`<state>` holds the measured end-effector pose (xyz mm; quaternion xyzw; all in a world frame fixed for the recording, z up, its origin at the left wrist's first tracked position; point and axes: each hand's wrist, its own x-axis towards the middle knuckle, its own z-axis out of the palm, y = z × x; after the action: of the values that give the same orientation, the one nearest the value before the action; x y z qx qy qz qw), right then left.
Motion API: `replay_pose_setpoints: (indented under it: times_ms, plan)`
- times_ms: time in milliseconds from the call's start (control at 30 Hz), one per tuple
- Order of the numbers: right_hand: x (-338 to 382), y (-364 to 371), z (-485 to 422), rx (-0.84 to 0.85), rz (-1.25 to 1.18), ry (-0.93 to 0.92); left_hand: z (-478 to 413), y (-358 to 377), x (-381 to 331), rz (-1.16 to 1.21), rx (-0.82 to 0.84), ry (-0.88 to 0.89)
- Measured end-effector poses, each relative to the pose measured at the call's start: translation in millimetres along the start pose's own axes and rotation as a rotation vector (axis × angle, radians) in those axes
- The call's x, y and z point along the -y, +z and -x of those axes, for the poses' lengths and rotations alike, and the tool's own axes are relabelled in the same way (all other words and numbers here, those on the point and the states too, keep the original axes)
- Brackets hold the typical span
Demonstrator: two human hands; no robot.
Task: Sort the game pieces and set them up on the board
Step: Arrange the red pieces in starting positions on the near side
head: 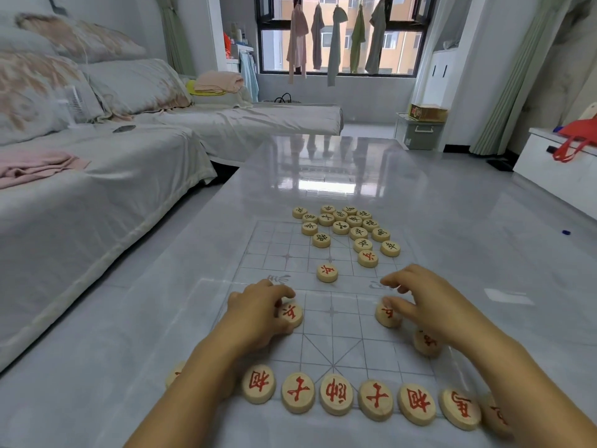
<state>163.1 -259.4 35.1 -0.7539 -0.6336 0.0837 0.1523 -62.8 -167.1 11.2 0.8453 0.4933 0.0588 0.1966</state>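
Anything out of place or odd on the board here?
Yes. The black pieces sit in a loose heap at the far end of the board, some beyond the grid. Two stray red pieces lie beside that heap, apart from the near red row. The left hand pinches another red piece.
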Motion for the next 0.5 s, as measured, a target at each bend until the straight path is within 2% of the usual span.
replay_pose_setpoints:
  times_ms: [167,367,500]
  plan:
    - [36,18,-51,0.044,0.092,-0.112,-11,-11,8,-0.008,-0.031,0.008]
    - [56,27,-95,0.308,0.282,-0.179,-14,-36,56,0.004,-0.169,-0.17]
    - [60,29,-80,0.283,0.284,-0.149,-11,-34,61,0.076,-0.142,-0.179]
